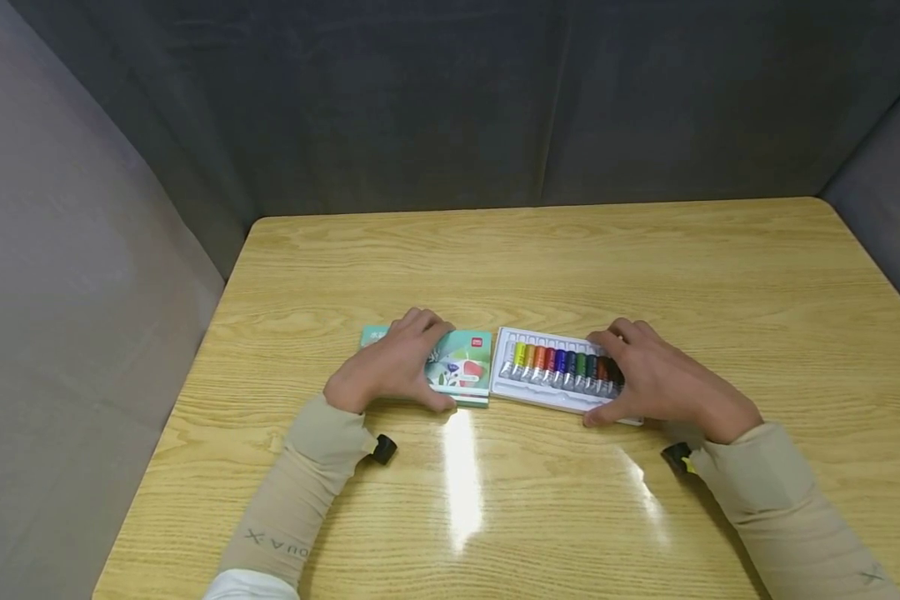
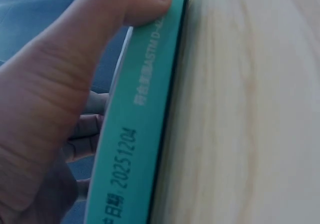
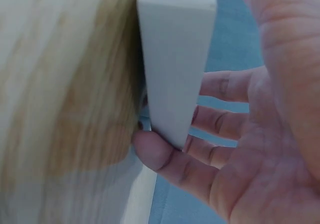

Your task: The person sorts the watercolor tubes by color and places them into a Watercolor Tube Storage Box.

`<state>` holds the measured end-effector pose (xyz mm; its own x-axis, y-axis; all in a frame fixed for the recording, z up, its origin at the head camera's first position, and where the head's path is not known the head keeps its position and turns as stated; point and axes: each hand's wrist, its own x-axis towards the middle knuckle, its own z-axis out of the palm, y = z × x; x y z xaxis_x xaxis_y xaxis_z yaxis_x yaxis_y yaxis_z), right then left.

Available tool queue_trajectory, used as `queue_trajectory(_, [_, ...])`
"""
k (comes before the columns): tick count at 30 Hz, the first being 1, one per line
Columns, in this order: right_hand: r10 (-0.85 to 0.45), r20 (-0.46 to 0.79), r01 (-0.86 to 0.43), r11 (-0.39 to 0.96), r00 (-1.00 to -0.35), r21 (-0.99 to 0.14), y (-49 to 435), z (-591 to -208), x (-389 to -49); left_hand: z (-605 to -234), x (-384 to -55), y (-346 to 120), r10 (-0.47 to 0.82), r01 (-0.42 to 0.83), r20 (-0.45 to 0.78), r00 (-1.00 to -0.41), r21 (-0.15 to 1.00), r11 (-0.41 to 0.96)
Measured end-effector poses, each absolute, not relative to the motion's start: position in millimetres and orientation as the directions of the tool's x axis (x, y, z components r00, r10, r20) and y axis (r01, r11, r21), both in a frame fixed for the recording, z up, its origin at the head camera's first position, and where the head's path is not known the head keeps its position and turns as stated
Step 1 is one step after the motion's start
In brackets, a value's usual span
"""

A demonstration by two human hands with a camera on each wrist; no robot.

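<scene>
A green paint box with a printed picture of fruit and leaves lies flat on the wooden table. Across its left part reaches my left hand, gripping it with the thumb on the near side. The left wrist view shows that thumb pressed on the box's green side, which carries printed digits. Just right of the box is a white tray holding a row of several coloured paint tubes. My right hand holds the tray's right end, covering the last tubes. In the right wrist view, fingers lie around the white tray end.
The wooden table extends around both items, with glare in front of them. A dark curtain hangs behind its far edge, and a grey panel stands at the left.
</scene>
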<state>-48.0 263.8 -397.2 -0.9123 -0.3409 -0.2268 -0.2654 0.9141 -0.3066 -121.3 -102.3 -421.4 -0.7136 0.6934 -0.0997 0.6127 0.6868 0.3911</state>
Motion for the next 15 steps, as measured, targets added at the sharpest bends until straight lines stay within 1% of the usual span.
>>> queue_trajectory(9, [-0.353, -0.232, -0.267, 0.904, -0.906, -0.334, 261.6, -393.2, -48.0, -420.3, -120.4, -102.7, 0.694, 0.618, -0.084, -0.715, 0.389, 0.684])
queue_trajectory(15, [-0.364, -0.220, -0.283, 0.901, -0.905, -0.328, 258.7, -393.3, -47.3, -419.9, -119.7, -103.1, 0.686, 0.608, -0.085, -0.722, 0.395, 0.689])
